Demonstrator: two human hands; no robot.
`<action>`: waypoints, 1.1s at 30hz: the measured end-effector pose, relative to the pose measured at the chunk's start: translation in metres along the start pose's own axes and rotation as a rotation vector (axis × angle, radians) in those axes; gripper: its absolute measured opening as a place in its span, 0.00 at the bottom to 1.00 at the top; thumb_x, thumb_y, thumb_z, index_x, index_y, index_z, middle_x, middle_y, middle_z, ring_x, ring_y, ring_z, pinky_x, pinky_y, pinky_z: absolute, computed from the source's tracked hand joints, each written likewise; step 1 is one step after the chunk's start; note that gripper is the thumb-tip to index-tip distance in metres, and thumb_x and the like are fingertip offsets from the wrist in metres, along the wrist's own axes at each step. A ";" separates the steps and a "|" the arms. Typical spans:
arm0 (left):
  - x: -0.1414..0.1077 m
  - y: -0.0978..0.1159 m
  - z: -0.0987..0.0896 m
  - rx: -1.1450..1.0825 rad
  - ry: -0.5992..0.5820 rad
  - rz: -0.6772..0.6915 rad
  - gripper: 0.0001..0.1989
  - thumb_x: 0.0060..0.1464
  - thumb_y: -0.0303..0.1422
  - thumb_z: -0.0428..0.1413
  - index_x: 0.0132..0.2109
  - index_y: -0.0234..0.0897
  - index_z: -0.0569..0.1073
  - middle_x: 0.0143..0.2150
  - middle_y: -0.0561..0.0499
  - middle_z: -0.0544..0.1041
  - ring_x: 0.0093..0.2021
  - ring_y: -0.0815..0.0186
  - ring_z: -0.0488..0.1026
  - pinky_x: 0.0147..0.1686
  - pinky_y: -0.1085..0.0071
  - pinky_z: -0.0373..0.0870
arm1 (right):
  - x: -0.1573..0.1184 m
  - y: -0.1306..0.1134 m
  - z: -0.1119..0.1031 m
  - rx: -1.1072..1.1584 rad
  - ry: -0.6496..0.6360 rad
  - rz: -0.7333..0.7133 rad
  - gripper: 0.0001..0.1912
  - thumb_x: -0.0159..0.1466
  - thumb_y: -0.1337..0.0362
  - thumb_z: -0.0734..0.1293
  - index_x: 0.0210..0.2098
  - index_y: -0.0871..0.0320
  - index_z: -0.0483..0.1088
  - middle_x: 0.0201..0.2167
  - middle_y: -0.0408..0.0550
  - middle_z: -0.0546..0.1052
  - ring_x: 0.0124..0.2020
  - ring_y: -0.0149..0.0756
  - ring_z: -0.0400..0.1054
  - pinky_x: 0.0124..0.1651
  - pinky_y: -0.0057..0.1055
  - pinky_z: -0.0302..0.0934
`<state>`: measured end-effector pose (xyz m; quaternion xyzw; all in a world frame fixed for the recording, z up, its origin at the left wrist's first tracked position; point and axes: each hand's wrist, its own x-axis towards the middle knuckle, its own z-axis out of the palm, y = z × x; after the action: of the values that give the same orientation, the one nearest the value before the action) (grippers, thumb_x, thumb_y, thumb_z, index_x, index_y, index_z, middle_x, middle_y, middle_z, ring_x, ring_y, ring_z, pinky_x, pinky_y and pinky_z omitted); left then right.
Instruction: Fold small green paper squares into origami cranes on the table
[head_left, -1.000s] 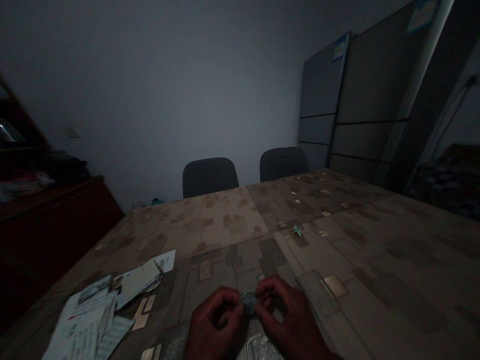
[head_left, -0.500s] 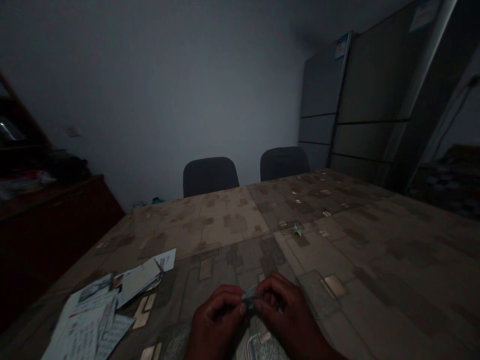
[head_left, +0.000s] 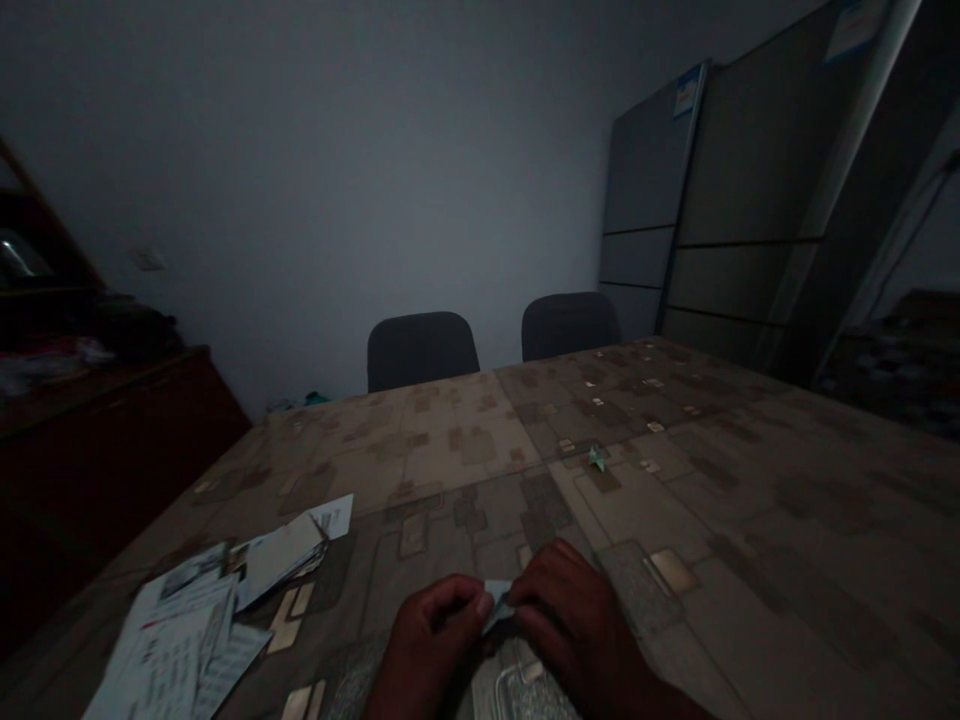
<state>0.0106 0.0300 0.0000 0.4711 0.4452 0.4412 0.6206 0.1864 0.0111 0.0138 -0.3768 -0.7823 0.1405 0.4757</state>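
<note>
Between my two hands, near the front of the table, is a small pale blue-green piece of folded paper (head_left: 496, 600). My left hand (head_left: 439, 632) pinches its left side between thumb and forefinger. My right hand (head_left: 568, 612) has its fingers closed on the right side, and they cover part of the paper. The exact folds are too small and dark to make out. Farther off on the patterned tablecloth (head_left: 480, 510) stands a little green folded-paper figure (head_left: 597, 458), apart from both hands.
Printed papers (head_left: 169, 640) and a stack of cards (head_left: 281, 560) lie at the left. Two dark chairs (head_left: 422, 350) (head_left: 570, 327) stand behind the table's far edge. A reddish wooden cabinet (head_left: 127, 430) is at the left and tall sliding panels (head_left: 739, 190) are at the right.
The paper between my hands has turned and now shows a flatter, lighter face. My right hand has rolled over, its fingers curling farther down, while the left keeps its pinch.
</note>
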 end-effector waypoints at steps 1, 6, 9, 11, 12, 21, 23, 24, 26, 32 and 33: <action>0.000 -0.003 0.001 -0.062 -0.009 -0.020 0.18 0.41 0.44 0.67 0.24 0.32 0.76 0.18 0.52 0.72 0.22 0.68 0.66 0.25 0.73 0.61 | 0.000 0.000 0.001 0.011 0.005 0.039 0.05 0.62 0.73 0.65 0.31 0.60 0.70 0.27 0.46 0.72 0.31 0.36 0.64 0.34 0.30 0.55; -0.004 -0.005 0.005 -0.144 0.033 0.014 0.17 0.45 0.42 0.66 0.40 0.37 0.76 0.25 0.52 0.75 0.24 0.66 0.70 0.26 0.72 0.65 | 0.002 -0.002 0.001 0.111 0.010 0.293 0.07 0.56 0.77 0.67 0.28 0.59 0.70 0.27 0.42 0.70 0.31 0.33 0.65 0.32 0.27 0.56; -0.009 0.008 0.004 0.075 0.069 0.213 0.14 0.50 0.40 0.62 0.44 0.41 0.76 0.37 0.47 0.77 0.37 0.60 0.74 0.36 0.68 0.68 | 0.004 -0.003 0.000 0.160 0.004 0.373 0.07 0.57 0.77 0.67 0.28 0.59 0.70 0.26 0.41 0.68 0.30 0.32 0.65 0.31 0.26 0.56; -0.011 0.014 0.004 0.261 0.040 0.350 0.07 0.54 0.38 0.58 0.36 0.40 0.78 0.38 0.47 0.76 0.41 0.58 0.73 0.41 0.68 0.67 | 0.004 -0.004 0.000 0.161 0.006 0.393 0.07 0.57 0.76 0.66 0.28 0.59 0.70 0.26 0.41 0.68 0.29 0.32 0.64 0.31 0.26 0.56; -0.012 0.016 0.004 0.318 0.024 0.394 0.07 0.54 0.37 0.58 0.33 0.40 0.78 0.37 0.47 0.76 0.40 0.59 0.72 0.40 0.69 0.67 | 0.004 -0.004 0.000 0.154 0.005 0.395 0.07 0.57 0.76 0.66 0.28 0.59 0.70 0.26 0.41 0.68 0.29 0.32 0.64 0.31 0.26 0.55; -0.010 0.002 0.003 0.246 0.060 0.144 0.11 0.48 0.39 0.61 0.30 0.34 0.78 0.25 0.49 0.76 0.28 0.63 0.70 0.28 0.72 0.64 | -0.002 -0.002 0.006 0.259 -0.010 0.460 0.07 0.56 0.74 0.67 0.32 0.57 0.68 0.30 0.41 0.69 0.31 0.32 0.64 0.32 0.26 0.57; -0.010 0.005 0.004 0.193 0.090 0.107 0.10 0.47 0.38 0.62 0.30 0.34 0.78 0.24 0.51 0.75 0.26 0.65 0.69 0.26 0.73 0.62 | -0.003 -0.001 0.007 0.299 -0.020 0.509 0.07 0.57 0.74 0.66 0.33 0.57 0.68 0.27 0.40 0.69 0.29 0.32 0.64 0.31 0.26 0.57; -0.011 0.006 0.005 0.159 0.101 0.104 0.09 0.47 0.37 0.62 0.32 0.34 0.78 0.24 0.51 0.76 0.25 0.65 0.69 0.26 0.73 0.62 | -0.003 -0.001 0.007 0.308 -0.020 0.520 0.07 0.57 0.74 0.66 0.33 0.57 0.68 0.26 0.40 0.69 0.28 0.32 0.63 0.31 0.26 0.57; -0.013 0.010 0.009 0.082 0.100 0.128 0.10 0.47 0.36 0.62 0.38 0.36 0.77 0.26 0.51 0.76 0.27 0.65 0.71 0.28 0.72 0.64 | -0.002 -0.002 0.006 0.318 -0.012 0.529 0.06 0.56 0.74 0.66 0.32 0.58 0.68 0.25 0.39 0.69 0.28 0.31 0.63 0.31 0.26 0.56; -0.019 0.012 0.020 0.060 0.074 0.173 0.20 0.41 0.24 0.62 0.44 0.39 0.72 0.32 0.50 0.77 0.31 0.64 0.75 0.28 0.73 0.67 | 0.004 -0.005 0.004 0.356 0.023 0.604 0.04 0.56 0.73 0.65 0.30 0.58 0.68 0.24 0.39 0.68 0.27 0.31 0.61 0.30 0.26 0.55; -0.018 0.012 0.021 0.051 0.086 0.171 0.20 0.40 0.24 0.62 0.43 0.39 0.72 0.32 0.50 0.78 0.30 0.65 0.75 0.28 0.74 0.67 | 0.004 -0.006 0.005 0.361 0.023 0.608 0.04 0.56 0.73 0.64 0.30 0.58 0.68 0.23 0.39 0.67 0.27 0.31 0.61 0.30 0.26 0.55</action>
<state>0.0254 0.0102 0.0176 0.5036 0.4406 0.5011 0.5488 0.1785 0.0107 0.0170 -0.5038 -0.5914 0.4075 0.4800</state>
